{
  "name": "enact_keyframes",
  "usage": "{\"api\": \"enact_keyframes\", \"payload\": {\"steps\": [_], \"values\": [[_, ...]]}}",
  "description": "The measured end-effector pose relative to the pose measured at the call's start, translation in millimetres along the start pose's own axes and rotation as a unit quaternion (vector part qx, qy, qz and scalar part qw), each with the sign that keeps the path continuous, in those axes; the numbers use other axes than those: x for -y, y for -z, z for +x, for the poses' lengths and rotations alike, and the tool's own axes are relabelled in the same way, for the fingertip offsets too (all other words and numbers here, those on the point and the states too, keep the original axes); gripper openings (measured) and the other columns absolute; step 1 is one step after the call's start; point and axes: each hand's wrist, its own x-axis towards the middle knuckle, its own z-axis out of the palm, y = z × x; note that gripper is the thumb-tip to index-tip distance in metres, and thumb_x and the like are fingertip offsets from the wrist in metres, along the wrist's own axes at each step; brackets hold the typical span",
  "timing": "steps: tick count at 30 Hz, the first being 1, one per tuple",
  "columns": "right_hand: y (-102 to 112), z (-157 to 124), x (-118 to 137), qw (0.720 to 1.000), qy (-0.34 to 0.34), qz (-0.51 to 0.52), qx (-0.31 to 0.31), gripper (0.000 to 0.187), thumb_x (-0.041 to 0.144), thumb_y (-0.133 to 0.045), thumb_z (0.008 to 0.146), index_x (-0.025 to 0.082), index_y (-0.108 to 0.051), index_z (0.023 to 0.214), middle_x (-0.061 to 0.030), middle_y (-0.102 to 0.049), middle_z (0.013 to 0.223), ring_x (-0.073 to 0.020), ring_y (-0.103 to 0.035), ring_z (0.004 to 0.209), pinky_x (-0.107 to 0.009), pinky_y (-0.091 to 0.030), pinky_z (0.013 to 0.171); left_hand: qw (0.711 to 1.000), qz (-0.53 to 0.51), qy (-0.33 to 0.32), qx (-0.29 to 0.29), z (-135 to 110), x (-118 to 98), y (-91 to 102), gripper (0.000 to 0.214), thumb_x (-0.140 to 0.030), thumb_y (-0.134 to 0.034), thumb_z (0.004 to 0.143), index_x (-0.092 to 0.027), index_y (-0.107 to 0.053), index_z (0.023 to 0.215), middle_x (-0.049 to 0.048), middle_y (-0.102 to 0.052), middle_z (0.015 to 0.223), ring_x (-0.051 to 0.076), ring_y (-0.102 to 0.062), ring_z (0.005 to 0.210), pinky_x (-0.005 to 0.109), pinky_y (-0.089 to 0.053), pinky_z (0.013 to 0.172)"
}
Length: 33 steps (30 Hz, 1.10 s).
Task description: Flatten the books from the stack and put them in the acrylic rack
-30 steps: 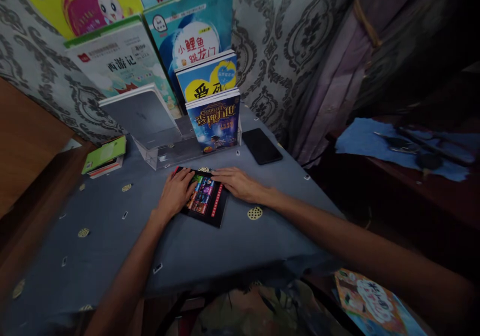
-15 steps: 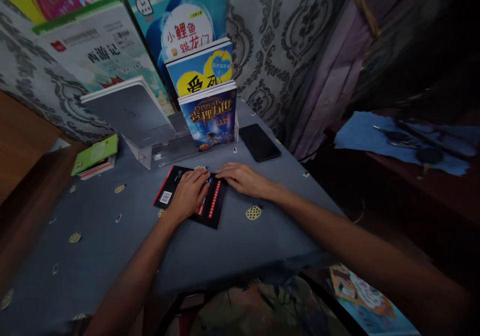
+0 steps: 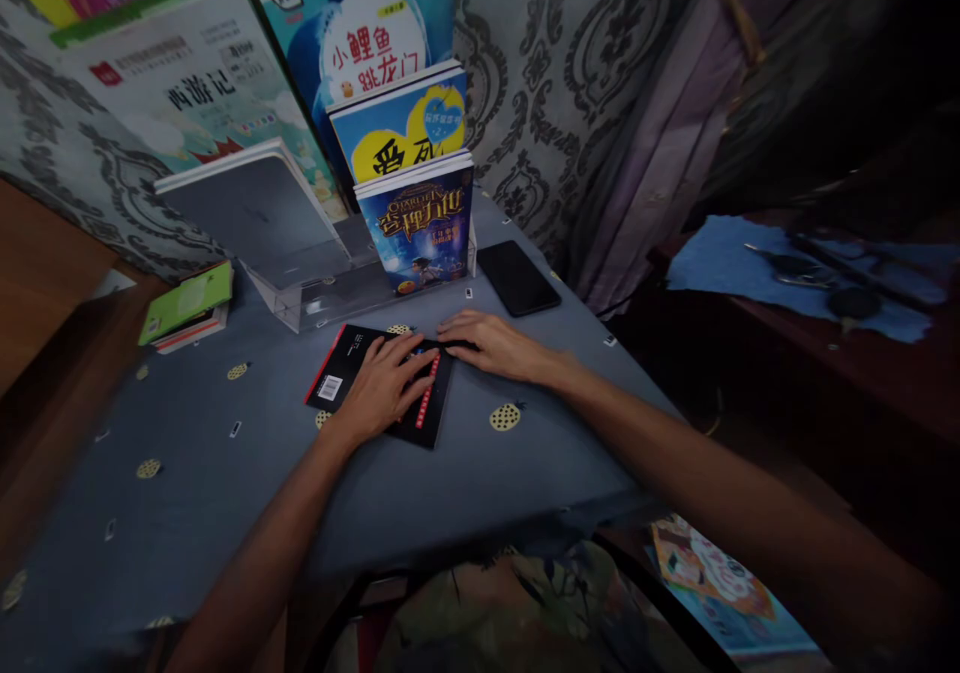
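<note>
Left hand (image 3: 384, 385) on book (image 3: 346, 361), right (image 3: 496, 345) apparently too

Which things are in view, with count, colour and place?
Table: one, grey, centre.
Black book: one, black, on table.
Clear stand: one, transparent, on table.
Standing books: at least five, mixed, at stand.
Grey item: one, grey, stand's left.
Flat books: several, green topmost, table's left.
Phone: one, black, right of stand.
Curtain: one, purplish, beyond phone.
Wall: one, patterned grey, background.
Blue cloth: one, blue, far right.
Dark items: several, blackish, on blue cloth.
Bottom books: count unclear, mixed, lower right.
Patterned fabric: one, greenish, bottom.
Left hand: one, bare, on black book.
Right hand: one, bare, at book's corner.
</note>
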Motion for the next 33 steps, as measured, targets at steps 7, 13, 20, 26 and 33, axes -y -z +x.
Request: {"api": "enact_keyframes", "payload": {"steps": [7,13,20,26,33], "values": [[-2,1,0,1.0,-0.007,-0.005,0.006,0.026,0.017,-0.059,0.095,0.018,-0.073,0.118,-0.01,-0.074,0.117,-0.0236,-0.065,0.115,-0.043,-0.052,0.101,1.0,0.007,-0.006,0.018,0,-6,2.3,0.042,-0.042,-0.045,0.103,-0.025,-0.058,0.139,0.0112,-0.051,0.152,0.028,-0.042,0.145,0.061,-0.031,0.119],[-1,1,-1,1.0,-0.009,0.0,0.001,0.027,0.018,-0.06,0.095,0.02,-0.073,0.119,-0.01,-0.074,0.118,-0.0236,-0.065,0.117,-0.043,-0.051,0.102,1.0,0.009,-0.01,0.008,-2,-6,2.2,0.039,-0.038,-0.047,0.102,-0.027,-0.06,0.138,0.0109,-0.052,0.15,0.029,-0.042,0.144,0.06,-0.033,0.118],[-1,1,0,1.0,-0.001,-0.004,0.003,0.026,0.018,-0.058,0.096,0.017,-0.073,0.118,-0.011,-0.074,0.116,-0.0239,-0.065,0.116,-0.044,-0.051,0.102,0.998,-0.032,-0.057,0.018,-14,-14,8.3,0.037,-0.037,-0.05,0.101,-0.03,-0.062,0.135,0.0084,-0.055,0.148,0.028,-0.043,0.143,0.056,-0.037,0.117],[0,1,1,1.0,-0.004,-0.009,0.002,0.026,0.017,-0.061,0.094,0.016,-0.073,0.118,-0.0122,-0.075,0.117,-0.025,-0.065,0.116,-0.044,-0.052,0.102,0.998,-0.019,-0.065,0.017,-19,-24,12.3,0.037,-0.038,-0.049,0.101,-0.027,-0.063,0.133,0.01,-0.058,0.144,0.027,-0.05,0.137,0.053,-0.043,0.113],[1,1,2,1.0,0.002,-0.019,0.005,0.025,0.018,-0.06,0.096,0.016,-0.073,0.117,-0.0126,-0.075,0.116,-0.0249,-0.066,0.114,-0.043,-0.052,0.101,0.998,-0.012,-0.063,-0.012,-38,-37,11.7,0.032,-0.034,-0.052,0.1,-0.026,-0.068,0.127,0.0094,-0.063,0.138,0.027,-0.054,0.132,0.052,-0.046,0.112]]}}
